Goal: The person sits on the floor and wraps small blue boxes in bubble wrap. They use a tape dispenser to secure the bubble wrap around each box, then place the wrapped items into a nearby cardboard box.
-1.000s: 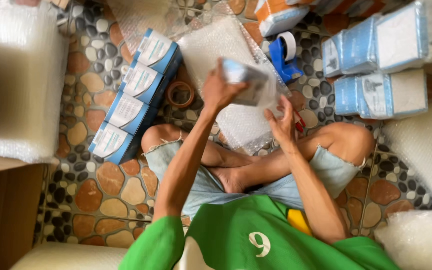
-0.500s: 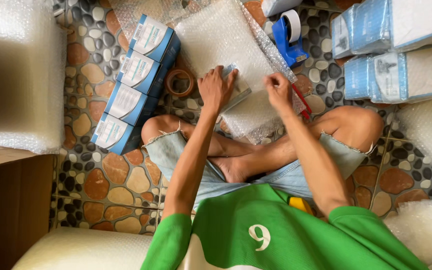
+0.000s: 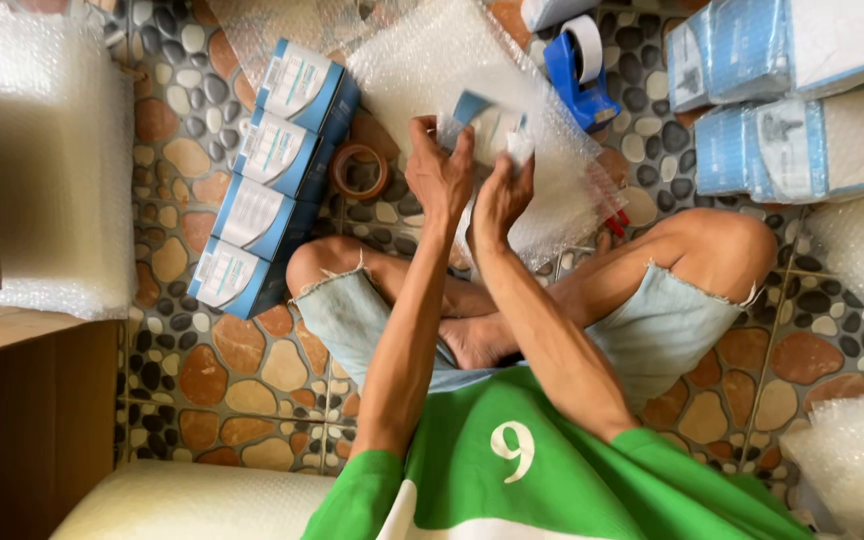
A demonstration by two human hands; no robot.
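1. Vs 0.5 s ago: both hands have come together at upper centre. The small box [image 3: 487, 120] is now lifted off the bubble wrap sheet [image 3: 422, 60]; earlier the hands were apart and lower, near the knees.
2. Left hand [image 3: 439, 175] is clamped on the box's left side, fingers curled over its top edge. Right hand [image 3: 500, 195] is closed on its lower right corner, touching the left hand.
3. Box: blue and white, partly covered in clear wrap, held just above the sheet.
4. Room: crossed legs fill the centre. Bare pebble floor [image 3: 252, 370] lies at lower left; a cardboard carton [image 3: 32, 420] blocks the left edge.
5. Row of four blue-white boxes [image 3: 272, 175] runs diagonally at upper left, touching one another.
6. Brown tape roll [image 3: 359, 172] lies just right of that row. Blue tape dispenser [image 3: 577, 70] sits at top, right of centre.
7. Stacked blue-white packs [image 3: 792, 100] at upper right. Red scissors [image 3: 612, 215] by the right knee.
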